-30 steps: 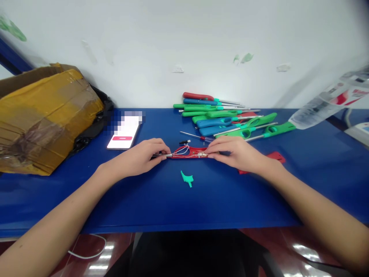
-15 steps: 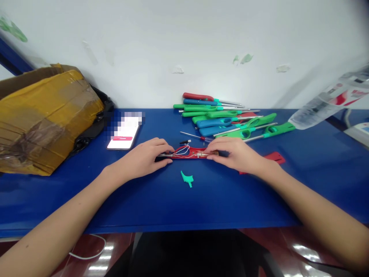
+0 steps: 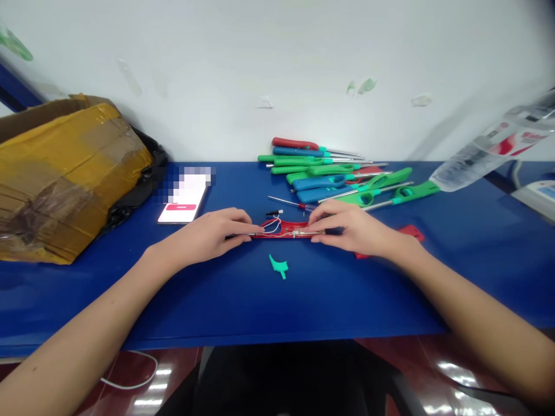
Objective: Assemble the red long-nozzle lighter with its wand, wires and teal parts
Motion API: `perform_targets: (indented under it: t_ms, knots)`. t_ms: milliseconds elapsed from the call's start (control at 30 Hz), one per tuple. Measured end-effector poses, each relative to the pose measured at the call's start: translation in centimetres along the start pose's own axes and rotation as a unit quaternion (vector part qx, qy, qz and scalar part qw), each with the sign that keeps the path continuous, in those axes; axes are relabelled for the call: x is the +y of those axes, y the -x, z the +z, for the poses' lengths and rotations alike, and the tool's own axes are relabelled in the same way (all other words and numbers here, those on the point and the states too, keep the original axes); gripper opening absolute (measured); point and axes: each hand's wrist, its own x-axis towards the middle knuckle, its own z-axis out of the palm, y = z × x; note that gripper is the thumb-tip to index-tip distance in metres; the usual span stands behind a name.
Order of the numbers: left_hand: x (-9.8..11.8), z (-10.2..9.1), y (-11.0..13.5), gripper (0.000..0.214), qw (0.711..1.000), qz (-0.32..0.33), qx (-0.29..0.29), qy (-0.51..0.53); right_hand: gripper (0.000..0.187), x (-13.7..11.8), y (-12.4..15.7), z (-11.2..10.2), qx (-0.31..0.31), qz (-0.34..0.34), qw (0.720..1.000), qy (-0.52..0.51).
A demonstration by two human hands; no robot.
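Note:
An opened red lighter casing (image 3: 288, 236) lies flat on the blue table, its white wires and inner parts exposed. My left hand (image 3: 212, 234) pinches the casing's left end around the metal tube, fingertips by the wires. At the other end, my right hand (image 3: 351, 228) grips the casing, thumb and fingers on the inner parts; its palm side is hidden. Just behind the casing is a small black piece with a white tip (image 3: 274, 212), at the wires. A green trigger (image 3: 278, 266) lies in front of it.
Several long-necked lighters (image 3: 329, 173) are piled behind, with a screwdriver (image 3: 290, 203) beside them. A red casing piece (image 3: 410, 233) lies partly under my right forearm. A phone (image 3: 184, 199) and taped box (image 3: 69, 179) are left; a water bottle (image 3: 489, 147) stands right.
My left fingers have shifted onto the wires near the casing's left end. The right hand keeps its hold. The whole view has moved slightly.

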Motion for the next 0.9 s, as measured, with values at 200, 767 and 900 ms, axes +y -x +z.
perform_targets:
  t_ms: [200, 767, 900]
  knots:
    - [0.0, 0.4, -0.1, 0.029, 1.000, 0.002, 0.018, -0.016, 0.024, -0.5, -0.1, -0.7, 0.004, 0.030, 0.999, -0.019]
    - [0.0, 0.3, -0.2, 0.023, 0.999, 0.016, 0.040, -0.005, 0.044, -0.1, 0.1, 0.0, -0.008, 0.066, 0.997, 0.043]
    - [-0.2, -0.1, -0.1, 0.024, 0.999, 0.019, 0.030, 0.015, 0.054, -0.1, 0.1, 0.1, -0.010, 0.095, 0.994, 0.048]
